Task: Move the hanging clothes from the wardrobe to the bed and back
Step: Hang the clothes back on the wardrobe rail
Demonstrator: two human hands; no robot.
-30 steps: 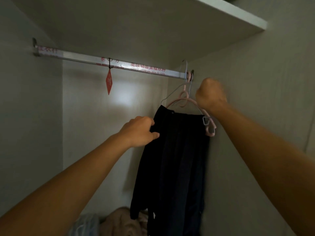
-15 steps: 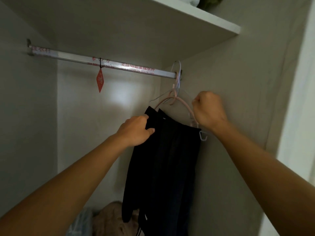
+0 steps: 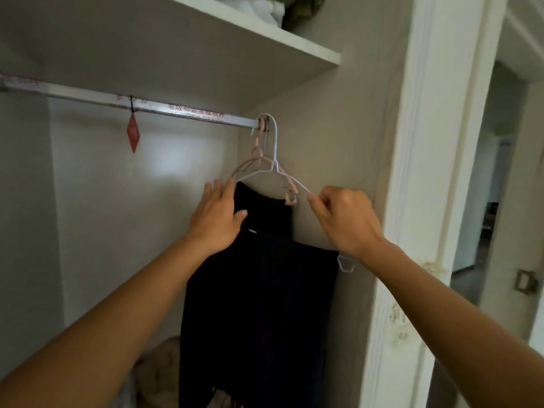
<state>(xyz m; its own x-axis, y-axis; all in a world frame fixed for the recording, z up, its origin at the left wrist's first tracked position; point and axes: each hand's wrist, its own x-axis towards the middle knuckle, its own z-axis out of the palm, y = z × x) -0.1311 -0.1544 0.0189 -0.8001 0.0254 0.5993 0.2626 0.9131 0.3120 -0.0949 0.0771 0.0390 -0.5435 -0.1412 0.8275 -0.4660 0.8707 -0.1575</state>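
Note:
Dark clothes hang at the right end of the wardrobe's metal rail. Two hangers are hooked there: a pink hanger and a thin white wire hanger. My left hand lies with straight fingers against the left top edge of the dark cloth, fingertips near the pink hanger's left arm. My right hand pinches the right arm of the white wire hanger. A white end of that hanger pokes out below my right wrist.
A red diamond tag dangles from the rail's middle. A shelf above holds folded white and green items. Beige bundles lie on the wardrobe floor. The white door frame stands close on the right, with a doorway beyond.
My left hand has let go of the dark cloth and now lies flat against it. My right hand has slid from the pink hanger to pinch the white wire hanger. The view has shifted right.

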